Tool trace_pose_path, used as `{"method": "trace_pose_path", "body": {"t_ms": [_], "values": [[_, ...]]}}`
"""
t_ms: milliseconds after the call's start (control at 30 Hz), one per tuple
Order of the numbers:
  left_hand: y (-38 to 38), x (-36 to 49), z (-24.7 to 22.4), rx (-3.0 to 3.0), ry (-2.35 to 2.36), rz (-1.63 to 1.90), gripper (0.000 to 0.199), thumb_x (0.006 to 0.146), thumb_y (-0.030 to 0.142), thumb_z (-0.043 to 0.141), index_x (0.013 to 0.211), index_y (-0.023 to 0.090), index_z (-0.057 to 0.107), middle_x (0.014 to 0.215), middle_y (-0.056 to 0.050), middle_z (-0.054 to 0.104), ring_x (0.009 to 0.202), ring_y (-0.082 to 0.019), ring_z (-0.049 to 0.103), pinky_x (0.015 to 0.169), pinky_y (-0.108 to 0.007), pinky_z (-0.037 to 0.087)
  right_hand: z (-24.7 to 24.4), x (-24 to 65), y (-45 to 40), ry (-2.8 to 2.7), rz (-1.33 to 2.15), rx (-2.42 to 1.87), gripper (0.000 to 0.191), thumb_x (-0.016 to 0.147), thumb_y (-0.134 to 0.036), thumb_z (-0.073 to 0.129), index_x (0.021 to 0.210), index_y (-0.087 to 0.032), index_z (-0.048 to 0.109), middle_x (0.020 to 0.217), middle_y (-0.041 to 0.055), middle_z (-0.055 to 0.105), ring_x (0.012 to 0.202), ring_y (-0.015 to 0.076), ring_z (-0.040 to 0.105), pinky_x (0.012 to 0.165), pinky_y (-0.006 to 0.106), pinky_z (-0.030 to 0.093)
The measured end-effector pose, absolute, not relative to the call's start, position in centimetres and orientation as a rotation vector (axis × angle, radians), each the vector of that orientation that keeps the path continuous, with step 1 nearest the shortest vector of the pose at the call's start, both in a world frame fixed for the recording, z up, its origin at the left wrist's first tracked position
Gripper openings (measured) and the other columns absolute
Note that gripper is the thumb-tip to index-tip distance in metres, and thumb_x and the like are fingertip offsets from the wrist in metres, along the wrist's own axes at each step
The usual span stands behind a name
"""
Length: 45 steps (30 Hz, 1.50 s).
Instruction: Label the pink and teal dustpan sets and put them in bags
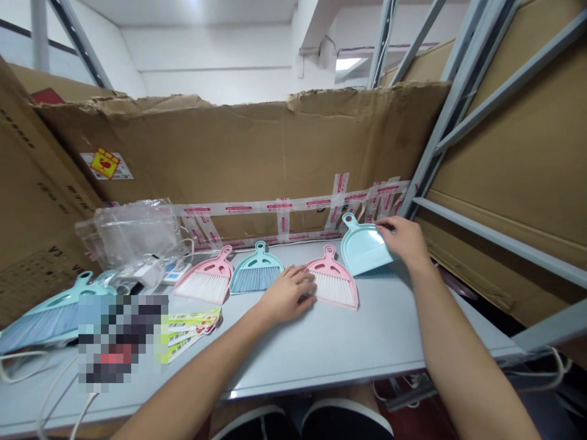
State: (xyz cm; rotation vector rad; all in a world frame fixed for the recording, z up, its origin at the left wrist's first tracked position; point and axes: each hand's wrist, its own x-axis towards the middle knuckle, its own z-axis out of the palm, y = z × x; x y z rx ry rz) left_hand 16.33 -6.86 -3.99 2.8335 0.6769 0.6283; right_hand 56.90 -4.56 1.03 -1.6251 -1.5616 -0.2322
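My right hand (406,241) pinches the right rim of a light teal dustpan (364,247), which is tilted above the back of the table, handle up. A bit of blue shows beneath its lower edge; most of that is hidden. My left hand (288,293) rests low over the table with fingers loosely spread, its fingertips at the left edge of a pink dustpan with a white-bristled brush (332,287). Left of it lie a teal dustpan with a blue-bristled brush (257,278) and another pink dustpan-and-brush set (206,281).
Another teal brush set (55,315) lies at the far left of the grey table (321,351). Label cards (192,327), a blurred-out patch, cables and clear plastic bags (137,232) are nearby. A taped cardboard sheet (257,159) stands behind; metal shelf posts rise at right.
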Motion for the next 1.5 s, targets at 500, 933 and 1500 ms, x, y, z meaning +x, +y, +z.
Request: {"method": "trace_pose_path", "body": {"t_ms": [500, 933, 1500], "values": [[-6.4, 17.2, -3.5, 2.978, 1.101, 0.538, 0.028, 0.110, 0.036, 0.059, 0.102, 0.019, 0.080, 0.102, -0.013, 0.080, 0.106, -0.031, 0.073, 0.126, -0.058, 0.042, 1.5, 57.1, -4.8, -1.052, 0.166, -1.381, 0.052, 0.079, -0.060, 0.086, 0.109, -0.017, 0.087, 0.098, 0.0133, 0.085, 0.081, 0.0265, 0.073, 0.071, 0.037, 0.058], [-4.5, 16.3, -4.3, 2.875, 1.324, 0.686, 0.039, 0.115, 0.047, 0.052, 0.121, 0.021, 0.081, 0.124, -0.014, 0.078, 0.148, -0.042, 0.050, 0.131, -0.067, 0.031, 3.0, 55.8, -7.0, -1.698, 0.842, -1.545, 0.050, 0.074, -0.058, 0.092, 0.107, -0.021, 0.092, 0.105, 0.0094, 0.087, 0.089, 0.0265, 0.076, 0.074, 0.033, 0.058], [-6.7, 15.7, -3.1, 2.943, 1.215, 0.681, 0.024, 0.105, 0.031, 0.065, 0.106, 0.021, 0.087, 0.143, -0.015, 0.071, 0.151, -0.047, 0.045, 0.129, -0.071, 0.037, 0.5, 51.3, -5.4, -1.672, 1.245, -1.442, 0.045, 0.075, -0.057, 0.092, 0.103, -0.022, 0.089, 0.105, 0.0074, 0.087, 0.088, 0.0254, 0.075, 0.074, 0.033, 0.059]]}}
